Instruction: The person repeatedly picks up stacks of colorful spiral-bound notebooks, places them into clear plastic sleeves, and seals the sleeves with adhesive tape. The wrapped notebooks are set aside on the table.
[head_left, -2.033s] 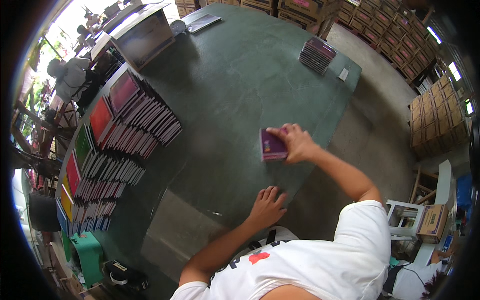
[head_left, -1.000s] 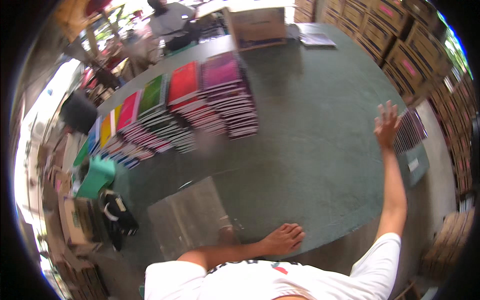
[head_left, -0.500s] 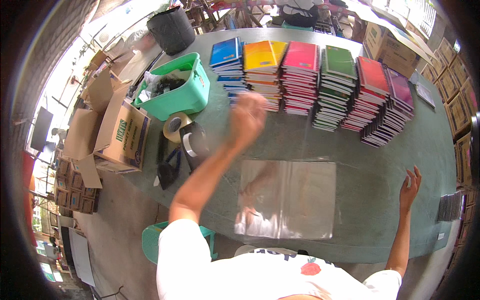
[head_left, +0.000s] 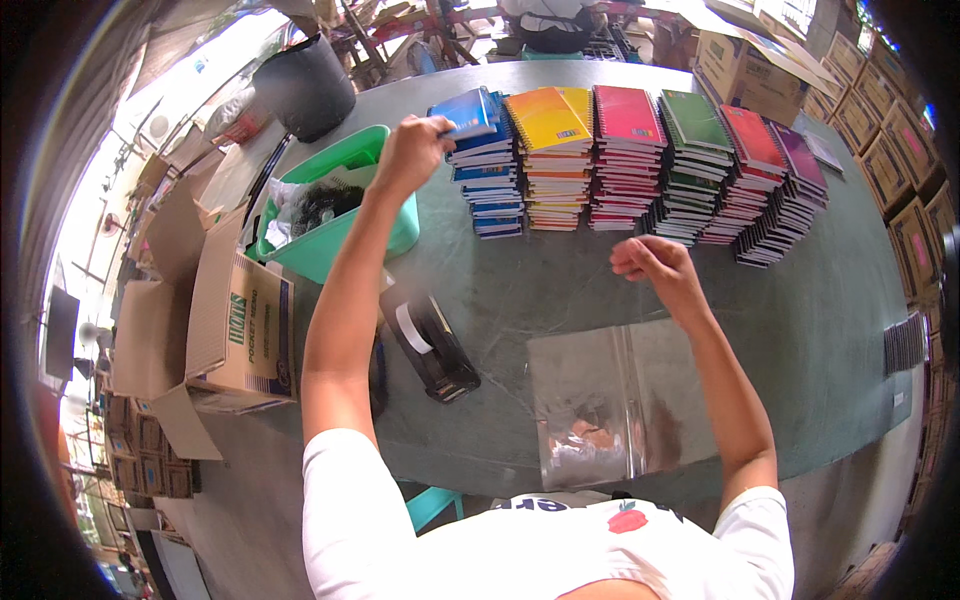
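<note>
My left hand [head_left: 412, 158] reaches to the far left stack, its fingers closed on the near left edge of the top blue spiral notebook [head_left: 466, 110]. That notebook sits slightly askew on the stack of blue notebooks [head_left: 494, 195]. My right hand [head_left: 662, 272] hovers above the table in front of the pink and green stacks, fingers curled in and nothing visible in them. Below it, a clear plastic cover [head_left: 580, 385] lies spread flat near the table's front edge. My right forearm hides part of its right half.
Beside the blue stack stand yellow [head_left: 556, 125], pink [head_left: 628, 115], green [head_left: 697, 120], red [head_left: 752, 138] and purple [head_left: 797, 155] notebook stacks. A black tape dispenser [head_left: 432, 345], a green tub [head_left: 345, 245] and an open carton [head_left: 240, 330] are on the left. Another carton [head_left: 750, 75] stands far right.
My left hand has moved away to the blue stack and taken hold of its top notebook. My right hand has come inward from the right side, its fingers now curled. The view has shifted somewhat.
</note>
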